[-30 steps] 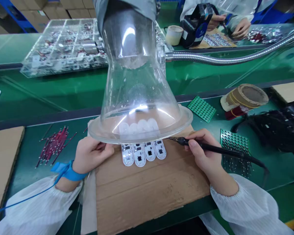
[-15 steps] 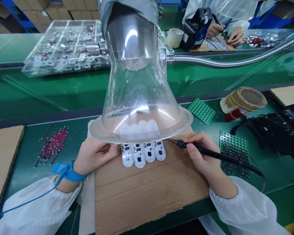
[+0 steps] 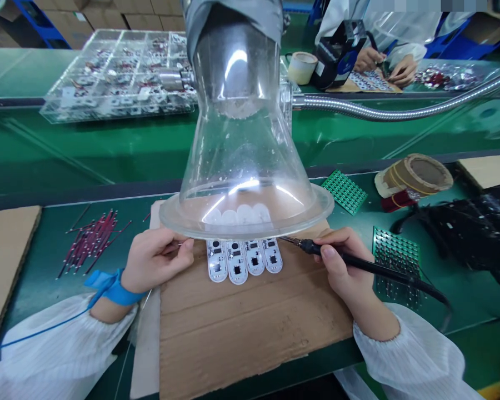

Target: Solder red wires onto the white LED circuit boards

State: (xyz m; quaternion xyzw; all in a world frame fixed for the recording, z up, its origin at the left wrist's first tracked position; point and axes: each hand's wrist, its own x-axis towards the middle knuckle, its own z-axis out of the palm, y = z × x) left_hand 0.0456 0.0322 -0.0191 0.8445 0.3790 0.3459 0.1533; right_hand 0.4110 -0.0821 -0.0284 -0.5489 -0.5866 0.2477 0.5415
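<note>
Head view: four white boards (image 3: 237, 262) lie side by side on a sheet of cardboard (image 3: 250, 328), their lower ends exposed and their upper ends seen only hazily through the rim of a clear hood (image 3: 241, 155). No wire is seen attached at the exposed lower ends; whether any joint is finished at the upper ends cannot be told. Judged from this layout, work on the group is under way rather than complete, and a pile of loose red wires (image 3: 92, 239) remains on the bench to the left. The left hand (image 3: 158, 260) is at the left of the boards, apart from them; thumb and forefinger are nearly closed and appear to pinch a thin wire (image 3: 179, 244), whose far end is not clear. The right hand (image 3: 348, 264) is wrapped in a pen grip around a soldering iron (image 3: 370, 266); the iron's tip points to the rightmost board at the hood rim, and contact cannot be confirmed. Compared with the frame half a second earlier, the left fingertips have drawn back slightly from the boards, the iron tip is practically unchanged beside them, the boards keep their arrangement, and the camera view has shifted slightly.
</note>
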